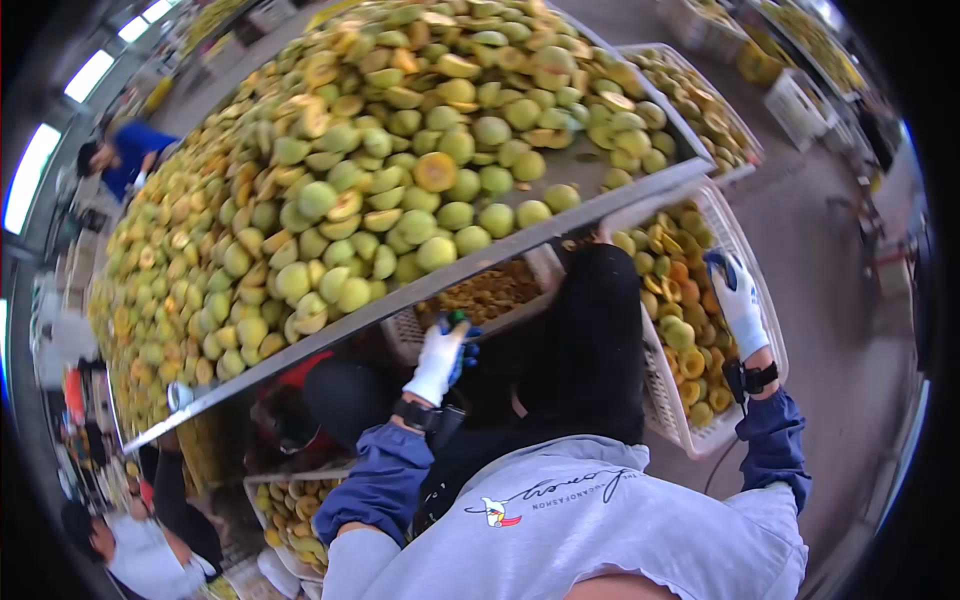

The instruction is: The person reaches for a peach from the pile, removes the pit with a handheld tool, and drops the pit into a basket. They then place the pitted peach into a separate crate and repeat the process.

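My left hand [438, 362], in a white glove with blue-coated fingers, is closed below the metal table's edge, in front of my lap. From its grip shows the end of a small green-and-dark object [458, 318]; the fingers hide the rest. My right hand [738, 298], gloved alike, hovers over the right side of a white plastic crate [768, 330] with its fingers apart and bent, and no fruit visible in it. That crate holds halved yellow-green peach-like fruit [690, 365], some showing orange flesh and pit hollows.
A metal-edged table [420, 260] carries a large heap of whole and cut fruit [380, 160]. Beneath its edge stands a crate of brown bits [490, 292]. More fruit-filled crates [740, 165] stand beyond and at lower left. Two people [130, 155] work on the left.
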Motion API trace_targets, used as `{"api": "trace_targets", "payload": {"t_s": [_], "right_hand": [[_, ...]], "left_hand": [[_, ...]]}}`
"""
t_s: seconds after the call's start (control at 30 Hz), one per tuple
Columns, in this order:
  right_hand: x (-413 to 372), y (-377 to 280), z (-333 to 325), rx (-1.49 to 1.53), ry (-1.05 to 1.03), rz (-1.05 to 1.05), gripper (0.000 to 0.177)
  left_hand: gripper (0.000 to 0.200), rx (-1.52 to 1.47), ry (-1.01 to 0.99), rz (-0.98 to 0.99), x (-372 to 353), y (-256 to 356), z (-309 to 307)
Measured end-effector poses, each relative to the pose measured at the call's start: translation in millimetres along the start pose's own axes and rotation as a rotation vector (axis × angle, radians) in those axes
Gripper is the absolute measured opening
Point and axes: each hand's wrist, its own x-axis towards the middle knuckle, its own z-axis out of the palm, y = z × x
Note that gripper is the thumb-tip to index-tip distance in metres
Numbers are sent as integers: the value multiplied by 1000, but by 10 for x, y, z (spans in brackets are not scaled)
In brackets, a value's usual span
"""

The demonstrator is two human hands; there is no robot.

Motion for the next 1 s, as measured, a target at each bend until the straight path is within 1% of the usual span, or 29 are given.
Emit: {"api": "trace_targets", "payload": {"t_s": [0.03, 0.1, 0.17, 0.23, 0.3, 0.37, 0.4, 0.43, 0.47, 0.5, 0.53, 0.57, 0.6, 0.63, 0.67, 0.7, 0.73, 0.77, 0.8, 0.83, 0.9, 0.93, 0.97, 1.0], "right_hand": [[251, -457, 113, 182, -27, -118, 23], [667, -1073, 435, 376, -165, -182, 26], [1024, -1643, 841, 523, -279, -296, 28], [1331, -2085, 1264, 234, -301, -467, 34], [1616, -2282, 1782, 138, -313, -609, 43], [1758, -2459, 2165, -32, -340, -651, 55], [1805, -2534, 2298, -181, -365, -671, 58], [1843, -2609, 2382, -333, -383, -680, 61], [1834, -2648, 2433, -418, -375, -666, 63], [1840, -2638, 2465, -412, -349, -674, 60], [1877, -2648, 2437, -348, -379, -657, 60], [1903, -2623, 2401, -285, -411, -632, 60], [1882, -2585, 2341, -234, -401, -579, 60], [1843, -2520, 2288, -99, -377, -562, 59], [1785, -2444, 2254, 114, -398, -446, 57], [1698, -2396, 2197, 328, -414, -336, 56], [1604, -2345, 2131, 563, -475, -201, 53], [1461, -2257, 2040, 840, -582, -95, 44], [1194, -2297, 1840, 1153, -655, 91, 40], [931, -2347, 1665, 1464, -720, 299, 37], [644, -2319, 1570, 1615, -745, 329, 36], [549, -2279, 1610, 1674, -720, 385, 39], [486, -2263, 1608, 1694, -704, 407, 37], [432, -2264, 1610, 1745, -675, 416, 37]], "left_hand": [[18, 1, -7, -11, -29, -19, 18], [19, 39, 12, 12, -189, 66, 94], [21, 49, 33, 36, -304, 60, 91], [24, 89, 7, 138, -350, -16, 45], [25, 70, 43, 185, -533, 38, 74], [23, 83, 35, 227, -587, -47, 6], [21, 74, 20, 295, -607, -92, -19], [24, 84, 36, 297, -643, -45, -25], [26, 180, 78, 276, -704, -13, -29], [29, 275, 117, 249, -785, 38, -23], [35, 285, 119, 256, -844, 92, -4], [35, 290, 95, 260, -895, 155, 19], [27, 185, 90, 299, -947, 216, 51], [20, 79, 83, 329, -1011, 277, 86], [22, 24, 70, 400, -1051, 365, 104], [22, 13, 65, 472, -1001, 327, 89], [22, 33, 59, 527, -1022, 400, 104], [22, 49, 62, 575, -1046, 470, 118], [20, 150, 64, 636, -1063, 521, 131], [20, 128, 74, 600, -1142, 693, 234], [22, 119, 116, 666, -1068, 750, 393], [24, 251, 128, 736, -1016, 762, 428], [26, 386, 130, 813, -952, 786, 476], [32, 453, 182, 878, -983, 871, 565]]}}
